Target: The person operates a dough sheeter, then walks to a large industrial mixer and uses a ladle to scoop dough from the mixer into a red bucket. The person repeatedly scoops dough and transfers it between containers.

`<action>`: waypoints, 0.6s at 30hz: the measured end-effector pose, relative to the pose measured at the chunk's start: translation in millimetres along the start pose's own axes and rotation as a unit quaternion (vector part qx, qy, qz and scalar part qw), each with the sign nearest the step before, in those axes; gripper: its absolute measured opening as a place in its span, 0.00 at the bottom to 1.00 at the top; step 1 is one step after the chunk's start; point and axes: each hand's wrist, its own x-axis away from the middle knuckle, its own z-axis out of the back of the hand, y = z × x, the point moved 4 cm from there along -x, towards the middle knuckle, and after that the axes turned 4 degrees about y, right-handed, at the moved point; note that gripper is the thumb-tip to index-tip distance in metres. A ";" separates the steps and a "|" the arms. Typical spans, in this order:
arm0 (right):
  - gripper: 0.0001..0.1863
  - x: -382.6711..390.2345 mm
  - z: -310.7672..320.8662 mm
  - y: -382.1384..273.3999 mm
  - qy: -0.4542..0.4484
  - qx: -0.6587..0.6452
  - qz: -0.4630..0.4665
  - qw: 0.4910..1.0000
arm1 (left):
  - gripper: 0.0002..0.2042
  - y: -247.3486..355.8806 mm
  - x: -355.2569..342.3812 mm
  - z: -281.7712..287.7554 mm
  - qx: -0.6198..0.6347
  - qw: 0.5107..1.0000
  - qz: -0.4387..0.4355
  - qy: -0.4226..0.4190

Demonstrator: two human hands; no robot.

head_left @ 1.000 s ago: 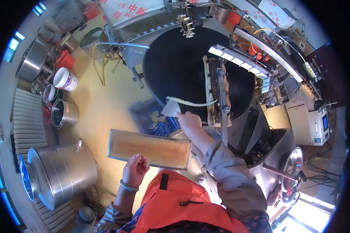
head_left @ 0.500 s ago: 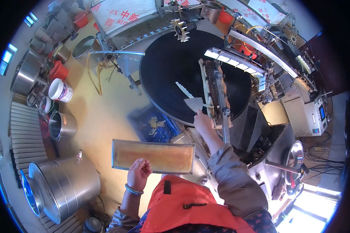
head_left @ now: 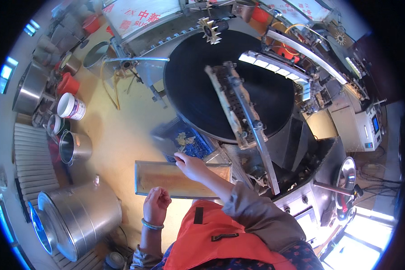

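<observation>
My right hand (head_left: pixel 189 165) reaches leftward across a rectangular metal-framed tray (head_left: pixel 150 177) with an amber bottom, over the near side of a blue plastic crate (head_left: pixel 191 144) holding pale scraps. Its fingers grip a scraper (head_left: pixel 168 147), blurred at the crate's edge. My left hand (head_left: pixel 157 202), a bracelet at the wrist, is closed just below the tray; whatever it may hold is hidden. A perforated bar assembly (head_left: pixel 225 94) lies slantwise over the large round black plate (head_left: pixel 189 81).
Steel pots (head_left: pixel 74 147), a white bucket (head_left: pixel 71 106), red buckets (head_left: pixel 68 83) and a big lidded steel drum (head_left: pixel 81 220) stand at the left. A machine with a control box (head_left: pixel 364 130) and a round handwheel (head_left: pixel 345 180) are at the right.
My right hand has moved down and left with the scraper from the plate to the crate. The bar assembly has swung. The pale strip is gone from the plate.
</observation>
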 end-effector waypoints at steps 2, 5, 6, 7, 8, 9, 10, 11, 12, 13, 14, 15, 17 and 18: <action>0.20 22.8 17.9 -18.1 -0.011 -0.083 0.027 0.996 | 0.06 0.8 5.4 -3.5 0.007 1.000 0.010 -0.019; 0.21 83.4 70.3 -33.3 0.004 -0.180 0.055 0.982 | 0.07 0.9 14.1 -22.2 0.022 0.994 0.038 -0.095; 0.21 112.4 92.8 -31.7 0.000 -0.205 0.034 0.978 | 0.07 1.6 18.8 -29.7 0.030 0.991 0.048 -0.123; 0.21 146.5 114.8 -28.1 -0.005 -0.231 0.013 0.973 | 0.07 1.0 25.4 -36.6 0.046 0.986 0.056 -0.149; 0.23 182.6 136.2 -21.2 0.030 -0.213 -0.032 0.976 | 0.07 0.7 30.9 -41.1 0.023 0.988 0.058 -0.139; 0.24 219.6 157.2 -12.8 0.069 -0.191 -0.044 0.978 | 0.07 -2.1 36.4 -46.7 0.008 0.989 0.057 -0.139; 0.27 255.8 174.5 3.8 0.095 -0.155 -0.108 0.977 | 0.07 -7.7 41.1 -54.6 0.001 0.987 0.054 -0.150; 0.29 299.4 190.8 18.1 0.141 -0.101 -0.154 0.973 | 0.08 -12.7 44.4 -62.7 -0.017 0.985 0.056 -0.161; 0.26 338.5 202.7 34.7 0.224 -0.083 -0.157 0.958 | 0.08 -20.4 47.1 -72.1 -0.029 0.984 0.058 -0.166; 0.26 382.7 215.1 53.8 0.277 0.006 -0.190 0.942 | 0.08 -29.6 51.3 -81.5 -0.037 0.981 0.064 -0.178; 0.25 425.6 224.6 77.1 0.331 0.021 -0.236 0.913 | 0.08 -39.7 55.5 -91.7 -0.046 0.978 0.070 -0.192; 0.25 465.9 233.7 97.1 0.377 0.136 -0.270 0.875 | 0.09 -53.2 59.2 -102.0 -0.053 0.975 0.077 -0.200; 0.23 530.1 250.1 148.1 0.455 0.162 -0.357 0.800 | 0.09 -87.2 71.2 -120.7 -0.064 0.967 0.103 -0.226; 0.22 557.2 256.9 167.8 0.425 0.203 -0.411 0.780 | 0.09 -103.1 79.0 -127.8 -0.066 0.963 0.114 -0.234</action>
